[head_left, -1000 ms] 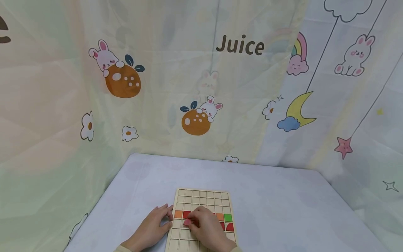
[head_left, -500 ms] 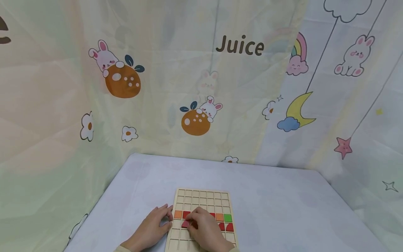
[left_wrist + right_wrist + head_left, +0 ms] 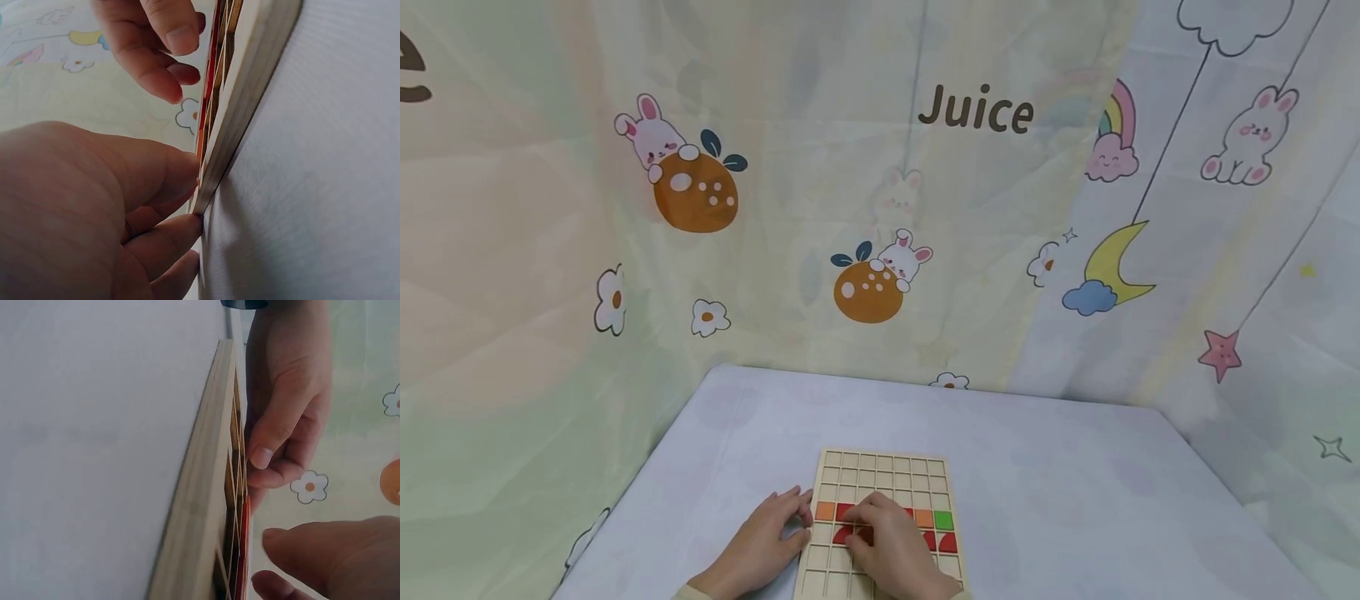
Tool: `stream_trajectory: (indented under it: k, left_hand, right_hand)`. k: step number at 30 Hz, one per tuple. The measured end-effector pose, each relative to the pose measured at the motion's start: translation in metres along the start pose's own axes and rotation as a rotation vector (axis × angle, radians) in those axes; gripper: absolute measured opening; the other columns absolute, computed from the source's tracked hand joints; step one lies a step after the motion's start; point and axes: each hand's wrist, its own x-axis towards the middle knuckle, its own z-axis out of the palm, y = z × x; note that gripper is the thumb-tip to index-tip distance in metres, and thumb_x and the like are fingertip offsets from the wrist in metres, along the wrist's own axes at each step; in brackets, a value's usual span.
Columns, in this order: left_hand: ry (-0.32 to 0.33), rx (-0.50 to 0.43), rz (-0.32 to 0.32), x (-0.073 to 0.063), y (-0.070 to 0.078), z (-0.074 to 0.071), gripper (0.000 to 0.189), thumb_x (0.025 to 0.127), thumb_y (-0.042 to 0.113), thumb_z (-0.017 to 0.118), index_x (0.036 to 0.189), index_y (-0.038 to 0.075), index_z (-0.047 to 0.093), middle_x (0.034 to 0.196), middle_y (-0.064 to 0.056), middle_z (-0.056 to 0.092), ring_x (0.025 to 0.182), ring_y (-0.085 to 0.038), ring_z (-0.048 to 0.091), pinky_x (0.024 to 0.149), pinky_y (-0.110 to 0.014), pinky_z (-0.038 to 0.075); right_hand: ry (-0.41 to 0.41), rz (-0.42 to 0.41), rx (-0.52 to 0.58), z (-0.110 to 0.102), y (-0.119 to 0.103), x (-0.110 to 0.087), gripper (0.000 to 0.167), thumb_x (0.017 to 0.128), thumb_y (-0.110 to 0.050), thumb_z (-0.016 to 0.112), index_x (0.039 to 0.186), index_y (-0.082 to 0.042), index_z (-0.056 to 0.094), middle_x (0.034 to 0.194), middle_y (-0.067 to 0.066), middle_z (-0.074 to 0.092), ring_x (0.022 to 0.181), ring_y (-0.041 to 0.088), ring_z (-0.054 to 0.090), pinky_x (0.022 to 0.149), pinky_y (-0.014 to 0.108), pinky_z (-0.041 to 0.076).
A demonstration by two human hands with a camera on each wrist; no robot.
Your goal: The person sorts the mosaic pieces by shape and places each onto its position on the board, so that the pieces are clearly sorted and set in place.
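A pale wooden grid board (image 3: 861, 461) lies on the white table with square tiles in two of its rows. At its left edge my left hand (image 3: 763, 537) touches the rim with thumb and fingertips, as the left wrist view also shows. My right hand (image 3: 897, 546) is over the middle of the board, bent fingers and thumb apart with nothing visible between them. Just left of those fingertips, a red tile (image 3: 840, 537) with a curved marking sits in a cell of the lower tiled row. The right hand hides the cells under it.
An orange tile (image 3: 825, 511) is at the left of the upper tiled row, a green tile (image 3: 943, 521) at its right end. Red tiles (image 3: 948, 543) sit below the green one. White table (image 3: 1060, 483) surrounds the board, and a printed curtain (image 3: 790, 167) stands behind.
The red tile that my right fingers were pinching a second ago now lies in its cell, and the fingers have let go. My left hand stays at the board's edge.
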Motion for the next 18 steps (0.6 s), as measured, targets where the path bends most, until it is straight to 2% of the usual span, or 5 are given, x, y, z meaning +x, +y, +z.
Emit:
stream_trajectory:
  k: [8, 12, 18]
  left_hand:
    - [0.002, 0.013, -0.008, -0.001, 0.001, 0.002, 0.019, 0.086, 0.011, 0.069, 0.083, 0.023, 0.055, 0.138, -0.016, 0.057, 0.137, -0.04, 0.04, 0.117, -0.062, 0.017]
    - [0.006, 0.002, -0.01, -0.002, 0.001, 0.003, 0.02, 0.086, 0.01, 0.069, 0.083, 0.023, 0.055, 0.138, -0.015, 0.056, 0.138, -0.04, 0.039, 0.117, -0.061, 0.017]
    - [-0.003, 0.001, -0.018, 0.0, 0.003, 0.003, 0.019, 0.086, 0.01, 0.07, 0.083, 0.023, 0.055, 0.138, -0.015, 0.056, 0.138, -0.04, 0.038, 0.117, -0.061, 0.017]
  right_hand:
    - [0.097, 0.051, -0.02, -0.012, 0.01, 0.0, 0.014, 0.089, -0.019, 0.071, 0.103, -0.018, 0.073, 0.095, -0.012, 0.06, 0.081, 0.003, 0.055, 0.066, 0.021, 0.051]
    - [0.147, 0.063, -0.027, -0.022, 0.017, 0.0, 0.015, 0.09, -0.016, 0.07, 0.105, -0.015, 0.072, 0.098, -0.01, 0.062, 0.083, 0.007, 0.057, 0.067, 0.024, 0.052]
    - [0.21, 0.136, -0.051, -0.042, 0.031, -0.005, 0.017, 0.089, -0.015, 0.07, 0.106, -0.015, 0.072, 0.099, -0.01, 0.063, 0.084, 0.01, 0.058, 0.067, 0.024, 0.051]
